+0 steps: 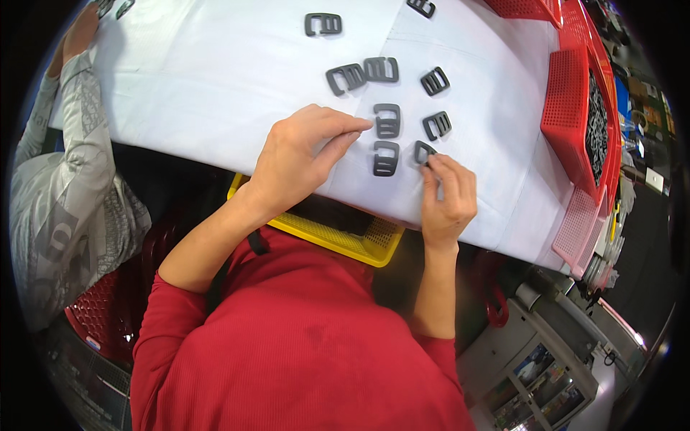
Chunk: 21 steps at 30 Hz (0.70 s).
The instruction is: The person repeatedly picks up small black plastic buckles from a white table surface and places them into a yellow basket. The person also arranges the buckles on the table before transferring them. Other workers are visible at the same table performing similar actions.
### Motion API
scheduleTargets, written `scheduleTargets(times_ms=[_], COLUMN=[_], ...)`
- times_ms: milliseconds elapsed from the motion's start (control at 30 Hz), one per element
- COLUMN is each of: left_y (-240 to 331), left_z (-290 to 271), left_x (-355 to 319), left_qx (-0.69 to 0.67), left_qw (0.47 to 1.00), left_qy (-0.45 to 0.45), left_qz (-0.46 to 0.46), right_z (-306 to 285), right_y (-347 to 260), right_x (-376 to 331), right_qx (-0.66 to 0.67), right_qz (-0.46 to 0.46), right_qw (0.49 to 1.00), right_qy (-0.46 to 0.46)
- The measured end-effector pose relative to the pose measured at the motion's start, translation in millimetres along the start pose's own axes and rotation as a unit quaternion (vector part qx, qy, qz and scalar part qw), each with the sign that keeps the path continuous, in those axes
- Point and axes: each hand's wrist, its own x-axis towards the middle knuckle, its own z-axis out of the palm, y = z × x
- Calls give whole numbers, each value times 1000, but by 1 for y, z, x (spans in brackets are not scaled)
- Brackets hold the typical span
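Observation:
Dark grey plastic buckles with slotted bars lie on the white tabletop. My right hand point(449, 197) pinches one small buckle point(422, 151) by its near edge, and the fingertips cover part of it. My left hand point(298, 154) reaches in with index finger and thumb stretched out and slightly apart, holding nothing. Its index fingertip is at the left edge of a larger buckle point(387, 121); whether it touches cannot be told. Just below lies another larger buckle point(386, 159). Above my right hand are two smaller buckles, one nearer point(437, 126) and one farther point(435, 81).
Two buckles, one tilted point(346, 79) and one beside it point(381, 70), lie farther off. Red baskets point(564, 118), one full of small dark pieces, line the right side. A yellow basket point(345, 249) sits under the table edge. A co-worker's sleeve point(83, 108) is at left.

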Motion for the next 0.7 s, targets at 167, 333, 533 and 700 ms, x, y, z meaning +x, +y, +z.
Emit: scheduleTargets(times_ms=[167, 333, 533, 700], left_y=[-5, -10, -27, -43], left_z=[15, 4, -34, -44], left_x=[10, 25, 22, 14], left_qx=[165, 226, 269, 289], left_qw=[975, 958, 954, 950], left_qy=[44, 83, 110, 109], left_qz=[142, 156, 72, 53], right_z=[-1, 32, 45, 39], right_y=[-1, -3, -18, -28], right_x=[-7, 16, 21, 23], right_qx=[46, 27, 26, 61], right_qz=[39, 73, 32, -39], right_qw=[998, 993, 987, 976], right_qy=[-32, -86, -158, -204])
